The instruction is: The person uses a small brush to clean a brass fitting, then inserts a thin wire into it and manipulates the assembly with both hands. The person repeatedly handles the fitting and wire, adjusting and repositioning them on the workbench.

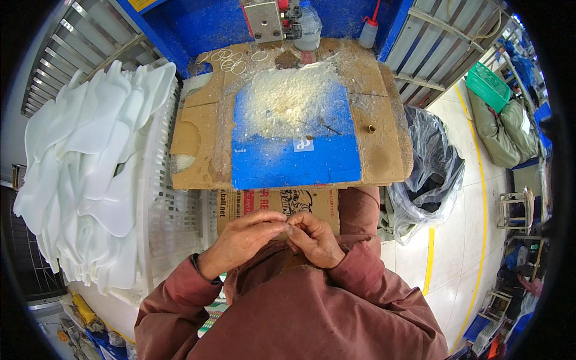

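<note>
My left hand (245, 240) and my right hand (316, 241) meet in front of my body, above my lap and just short of the bench's near edge. The fingers of both hands are closed, and their tips touch each other. Whatever lies between the fingertips, if anything, is too small or too hidden to make out. Beyond the hands lies a blue sheet (294, 161) on the cardboard-covered bench (384, 141). Pale cream crumbs and dust (291, 99) are heaped over the sheet's far part.
Left stands a white slotted crate (157, 216) with many white, flat, paddle-shaped pieces (99, 162). Pale rings (231, 60) lie at the bench's back, below a metal fixture (263, 23) and beside a clear bottle (308, 30). A plastic-lined bin (429, 174) stands right.
</note>
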`<state>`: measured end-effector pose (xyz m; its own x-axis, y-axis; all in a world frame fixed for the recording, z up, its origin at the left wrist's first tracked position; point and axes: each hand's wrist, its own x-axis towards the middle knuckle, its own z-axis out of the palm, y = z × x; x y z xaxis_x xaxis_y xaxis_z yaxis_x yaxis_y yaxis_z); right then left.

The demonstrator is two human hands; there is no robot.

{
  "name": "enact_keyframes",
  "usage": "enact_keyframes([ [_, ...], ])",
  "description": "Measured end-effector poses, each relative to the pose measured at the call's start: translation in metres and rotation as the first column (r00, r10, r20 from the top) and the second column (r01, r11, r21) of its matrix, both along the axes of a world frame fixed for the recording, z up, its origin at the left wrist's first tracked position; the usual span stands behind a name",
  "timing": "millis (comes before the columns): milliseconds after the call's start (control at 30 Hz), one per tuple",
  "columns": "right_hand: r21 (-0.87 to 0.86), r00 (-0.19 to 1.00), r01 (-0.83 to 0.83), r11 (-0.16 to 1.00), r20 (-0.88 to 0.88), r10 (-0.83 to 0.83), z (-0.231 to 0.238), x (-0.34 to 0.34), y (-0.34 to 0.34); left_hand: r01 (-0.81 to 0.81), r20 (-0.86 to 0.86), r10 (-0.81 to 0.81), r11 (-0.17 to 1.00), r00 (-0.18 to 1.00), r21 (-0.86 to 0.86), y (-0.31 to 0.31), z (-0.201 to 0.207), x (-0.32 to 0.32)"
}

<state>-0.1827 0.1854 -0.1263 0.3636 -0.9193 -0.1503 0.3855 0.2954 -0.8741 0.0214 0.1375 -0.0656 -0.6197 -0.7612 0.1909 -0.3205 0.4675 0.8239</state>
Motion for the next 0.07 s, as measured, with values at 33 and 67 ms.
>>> enact_keyframes([
  [33, -0.007, 1.000, -0.007, 1.000, -0.003, 0.007, -0.0010, -0.0003, 0.0000, -0.051, 0.022, 0.049, 0.995, 0.999, 0.091, 0.0006, 0.0014, -0.0004],
  [67, 0.000, 1.000, -0.020, 1.000, 0.022, 0.020, -0.0020, -0.0005, -0.0003, -0.102, 0.042, 0.096, 0.977, 0.994, 0.186, 0.0025, 0.0035, -0.0008],
])
